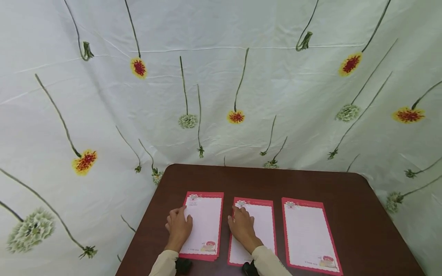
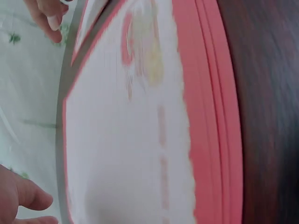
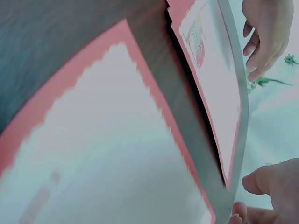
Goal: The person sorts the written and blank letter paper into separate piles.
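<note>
Three pink-bordered sheets of letter paper lie side by side, each with a white flower at the top left corner. My left hand [image 1: 179, 227] is at the left edge of the left stack of paper [image 1: 205, 226], thumb over the white area. In the left wrist view, that stack [image 2: 126, 149] shows several layered pink edges. My right hand [image 1: 243, 229] lies over the left side of the middle letter paper [image 1: 263, 220], fingertips near its upper left corner. Neither hand visibly pinches a sheet. The right letter paper [image 1: 309, 234] lies apart from both hands.
A dark brown table [image 1: 255, 180] with rounded far corners carries the paper. Behind and beside it hangs a pale cloth [image 1: 214, 30] printed with flowers and stems. Dark wrist straps [image 1: 183, 265] and pale sleeves [image 1: 267, 262] show at the bottom.
</note>
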`<state>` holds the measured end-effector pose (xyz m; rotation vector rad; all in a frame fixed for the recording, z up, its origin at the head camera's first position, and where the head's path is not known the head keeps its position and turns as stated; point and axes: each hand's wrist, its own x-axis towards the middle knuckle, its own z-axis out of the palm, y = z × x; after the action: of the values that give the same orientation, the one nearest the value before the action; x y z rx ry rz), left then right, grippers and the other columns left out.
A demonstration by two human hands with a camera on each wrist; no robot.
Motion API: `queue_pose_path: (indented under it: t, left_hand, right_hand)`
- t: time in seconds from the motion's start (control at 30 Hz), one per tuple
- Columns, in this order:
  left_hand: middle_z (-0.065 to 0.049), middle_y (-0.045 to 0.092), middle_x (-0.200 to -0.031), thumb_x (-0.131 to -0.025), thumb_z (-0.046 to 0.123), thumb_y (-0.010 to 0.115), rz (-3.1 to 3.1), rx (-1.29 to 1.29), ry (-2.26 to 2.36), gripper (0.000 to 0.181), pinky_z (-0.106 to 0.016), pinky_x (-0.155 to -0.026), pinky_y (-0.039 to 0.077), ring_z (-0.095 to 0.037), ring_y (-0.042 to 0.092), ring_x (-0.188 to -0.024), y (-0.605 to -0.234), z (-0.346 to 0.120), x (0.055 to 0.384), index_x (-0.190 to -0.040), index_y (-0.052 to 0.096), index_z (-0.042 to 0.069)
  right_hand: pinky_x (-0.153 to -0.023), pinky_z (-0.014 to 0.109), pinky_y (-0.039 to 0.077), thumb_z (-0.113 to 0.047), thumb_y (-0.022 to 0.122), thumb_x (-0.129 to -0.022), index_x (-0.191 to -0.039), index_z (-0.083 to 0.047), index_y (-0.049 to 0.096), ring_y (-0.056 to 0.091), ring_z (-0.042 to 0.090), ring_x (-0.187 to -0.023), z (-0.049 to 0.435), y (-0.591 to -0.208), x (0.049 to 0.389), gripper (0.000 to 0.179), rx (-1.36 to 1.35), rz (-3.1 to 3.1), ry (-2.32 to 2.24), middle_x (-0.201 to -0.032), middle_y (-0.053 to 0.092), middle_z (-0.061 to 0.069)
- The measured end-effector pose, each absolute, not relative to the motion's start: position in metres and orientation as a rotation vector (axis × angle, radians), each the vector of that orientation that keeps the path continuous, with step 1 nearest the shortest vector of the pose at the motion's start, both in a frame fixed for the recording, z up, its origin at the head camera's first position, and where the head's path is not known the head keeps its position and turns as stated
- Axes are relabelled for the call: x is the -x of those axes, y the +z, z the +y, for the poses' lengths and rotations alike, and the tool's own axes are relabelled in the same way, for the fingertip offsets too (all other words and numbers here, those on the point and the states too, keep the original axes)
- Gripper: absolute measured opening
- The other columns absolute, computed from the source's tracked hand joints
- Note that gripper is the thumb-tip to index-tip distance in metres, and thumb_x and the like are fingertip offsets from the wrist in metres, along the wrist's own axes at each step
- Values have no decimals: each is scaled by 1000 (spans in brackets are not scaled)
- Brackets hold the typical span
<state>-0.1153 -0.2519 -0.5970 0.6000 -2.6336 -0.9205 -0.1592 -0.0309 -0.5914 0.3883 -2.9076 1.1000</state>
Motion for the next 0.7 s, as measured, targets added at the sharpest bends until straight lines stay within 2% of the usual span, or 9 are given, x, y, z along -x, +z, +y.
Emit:
queue_pose_path:
  t: [0.13,0.4,0.57,0.7]
  left_hand:
    - [-31,53,-127,-92,8,67,-2615,-496,-874,43,-65,-89,35,-51,49,-114,-600,-235,120,-132,63,-6]
    - [-24,54,-124,-90,8,71,-2644,-287,-888,38,-57,-84,35,-43,51,-109,-602,-192,128,-127,68,-2]
    - [-23,55,-124,-90,9,72,-2668,-156,-910,37,-59,-86,34,-41,50,-110,-599,-163,125,-126,70,-2]
    - [-25,53,-134,-94,12,70,-2740,-98,-944,38,-62,-93,33,-42,49,-117,-601,-148,123,-130,69,-2]
  right_hand:
    - [-74,42,37,-17,73,-96,-131,-1,69,60,26,-90,-14,-590,161,39,-360,-2877,1075,-92,60,7]
    - [-74,40,34,-17,75,-95,-135,1,68,55,20,-85,27,-590,157,45,-272,-2871,987,-93,58,6]
    - [-75,40,34,-19,77,-94,-136,1,68,57,21,-83,53,-590,152,47,-211,-2882,940,-94,61,9]
    - [-76,44,36,-20,76,-95,-137,3,66,60,28,-91,74,-591,148,49,-159,-2914,915,-98,61,13]
